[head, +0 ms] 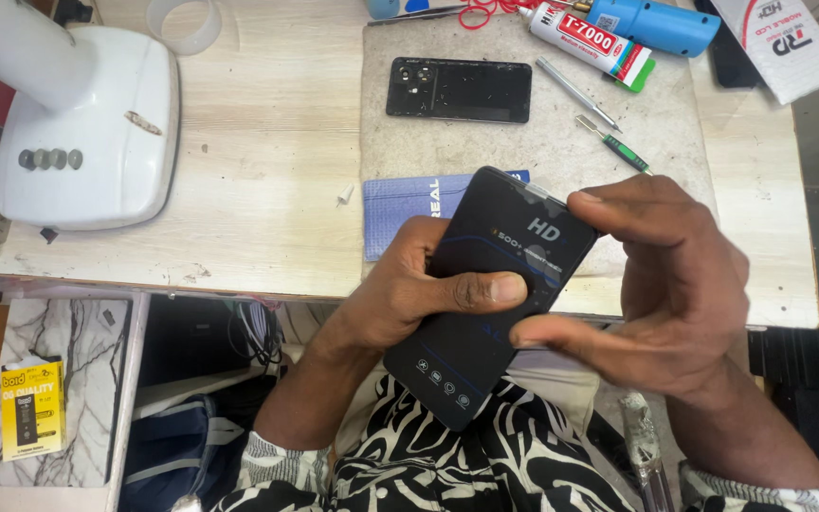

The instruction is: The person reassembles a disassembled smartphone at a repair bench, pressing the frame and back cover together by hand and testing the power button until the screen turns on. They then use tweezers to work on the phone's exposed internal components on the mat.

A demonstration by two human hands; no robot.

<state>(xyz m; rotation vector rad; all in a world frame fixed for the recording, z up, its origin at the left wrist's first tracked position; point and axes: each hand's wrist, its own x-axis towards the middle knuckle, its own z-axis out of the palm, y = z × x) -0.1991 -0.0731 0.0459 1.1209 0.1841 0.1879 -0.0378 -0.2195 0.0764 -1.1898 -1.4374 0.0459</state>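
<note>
Left grip (409, 294) clamps the black phone screen (485, 294); right grip (675, 284) pinches its edge.

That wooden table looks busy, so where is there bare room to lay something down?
The widest bare patch of the table lies between the white fan base and the grey mat. The mat's top right is crowded with the glue tube, blue tool and screwdrivers. The back cover fills its middle.

Black phone back cover (459, 90), glue tube (588, 41), 2 screwdrivers (575, 92), white fan base (87, 128), yellow box (32, 408)
</note>
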